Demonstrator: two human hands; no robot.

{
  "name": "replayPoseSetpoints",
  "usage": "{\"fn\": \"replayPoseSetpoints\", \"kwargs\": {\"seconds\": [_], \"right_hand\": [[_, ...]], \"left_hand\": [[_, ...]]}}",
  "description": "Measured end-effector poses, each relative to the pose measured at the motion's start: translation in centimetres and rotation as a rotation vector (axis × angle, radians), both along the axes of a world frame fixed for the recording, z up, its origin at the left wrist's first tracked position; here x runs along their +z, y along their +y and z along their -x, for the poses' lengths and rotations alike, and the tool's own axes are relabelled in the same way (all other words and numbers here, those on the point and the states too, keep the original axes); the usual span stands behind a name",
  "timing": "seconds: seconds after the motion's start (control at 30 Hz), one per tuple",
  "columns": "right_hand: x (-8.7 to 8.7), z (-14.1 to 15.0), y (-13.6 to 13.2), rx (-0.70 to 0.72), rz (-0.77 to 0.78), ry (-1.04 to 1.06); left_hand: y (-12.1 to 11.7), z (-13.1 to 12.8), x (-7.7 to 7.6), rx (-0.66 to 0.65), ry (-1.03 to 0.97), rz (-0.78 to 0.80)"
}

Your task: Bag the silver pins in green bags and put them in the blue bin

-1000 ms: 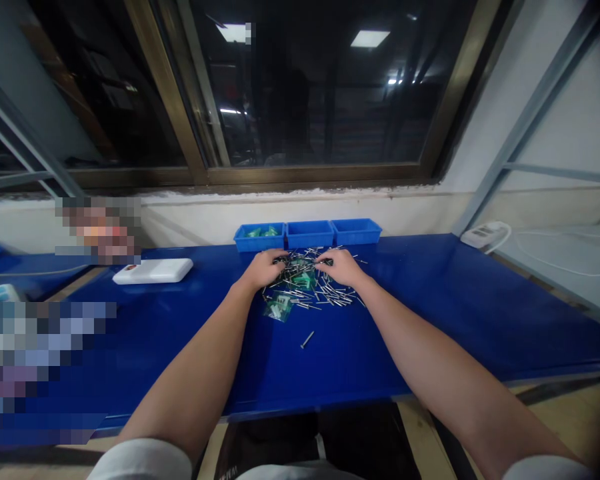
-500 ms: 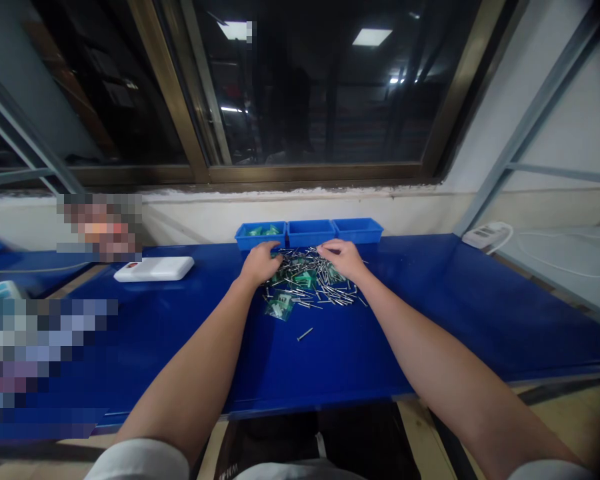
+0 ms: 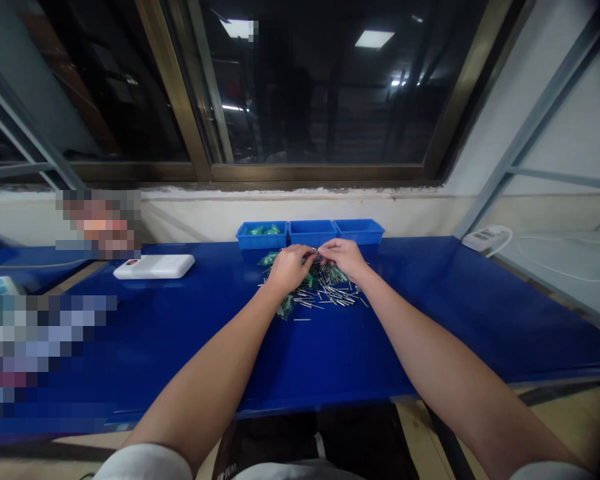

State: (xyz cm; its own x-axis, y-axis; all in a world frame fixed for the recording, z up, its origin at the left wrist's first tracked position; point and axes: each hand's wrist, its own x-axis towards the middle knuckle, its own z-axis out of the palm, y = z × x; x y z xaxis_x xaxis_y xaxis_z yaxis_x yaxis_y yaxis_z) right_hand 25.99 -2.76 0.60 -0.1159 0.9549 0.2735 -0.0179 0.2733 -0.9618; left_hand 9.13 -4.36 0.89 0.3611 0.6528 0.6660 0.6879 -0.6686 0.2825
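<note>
Over a pile of metal screws or nails on the blue table, both my hands meet with their fingertips almost touching. My left hand is closed, its fingers bent toward the right one. Thumb and fingers of my right hand are pinched together. Something thin and shiny shows between the two hands, too small to name. Small clear packets with green contents lie in the pile, one packet behind my left hand and another packet below it. A single screw or nail lies apart, nearer me.
Three blue bins stand in a row behind the pile: the left bin holds green packets, then the middle bin and the right bin. A white device lies to the left. A power strip is at the far right.
My left hand has moved right, from the pile's left edge to my right hand, and its fingers have closed. The loose screw or nail has turned and shifted slightly away. My right hand stays nearly in place.
</note>
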Motion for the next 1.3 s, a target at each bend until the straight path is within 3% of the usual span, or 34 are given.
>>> {"fn": "replayPoseSetpoints", "kwargs": {"seconds": [0.17, 0.47, 0.8, 0.9, 1.13, 1.3], "right_hand": [[0.0, -0.2, 0.1, 0.000, 0.009, -0.012], [0.3, -0.9, -0.2, -0.041, -0.154, -0.095], [0.3, -1.6, 0.0, 0.024, -0.118, -0.112], [0.0, -1.7, 0.6, -0.058, -0.117, -0.090], [-1.0, -3.8, 2.6, -0.488, -0.112, -0.114], [-1.1, -5.1, 3.1, -0.568, -0.061, -0.081]], "left_hand": [[0.7, 0.3, -0.2, -0.014, -0.042, -0.019], [0.9, 0.7, 0.0, 0.025, -0.073, 0.001], [0.8, 0.6, 0.1, -0.022, -0.074, 0.061], [1.0, 0.8, 0.2, -0.008, -0.082, 0.077], [2.6, 3.5, 0.1, 0.196, -0.180, 0.070], [3.3, 4.8, -0.3, 0.268, -0.184, 0.101]]}}
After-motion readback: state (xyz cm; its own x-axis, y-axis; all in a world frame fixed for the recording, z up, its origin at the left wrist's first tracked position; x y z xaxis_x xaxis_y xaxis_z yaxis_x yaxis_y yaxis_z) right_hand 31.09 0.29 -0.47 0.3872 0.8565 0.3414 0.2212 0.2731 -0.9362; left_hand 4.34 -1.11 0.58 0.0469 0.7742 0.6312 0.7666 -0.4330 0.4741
